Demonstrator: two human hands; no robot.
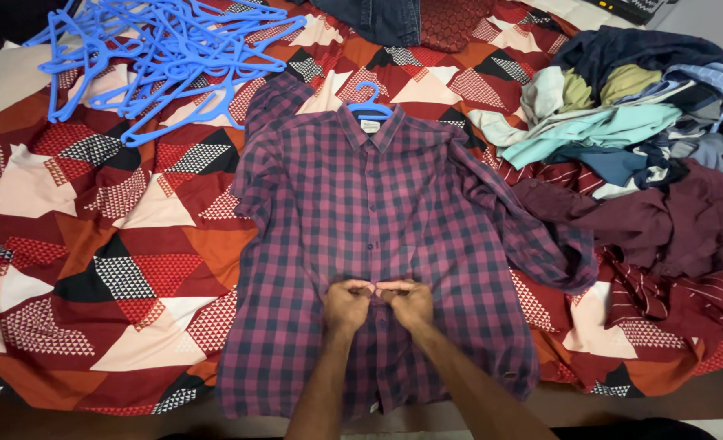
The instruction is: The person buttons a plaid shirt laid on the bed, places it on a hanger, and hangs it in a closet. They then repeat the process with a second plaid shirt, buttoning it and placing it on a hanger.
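A purple and dark checked shirt lies flat, front up, on a bed, with a blue hanger in its collar. My left hand and my right hand meet side by side at the shirt's button placket, low on the front. Both hands pinch the fabric edges there, knuckles up, fingertips touching each other. The buttons under my fingers are hidden.
The bed carries a patterned cover of red, orange, black and cream triangles. A heap of several blue hangers lies at the far left. A pile of crumpled clothes, with maroon garments in front, fills the right side.
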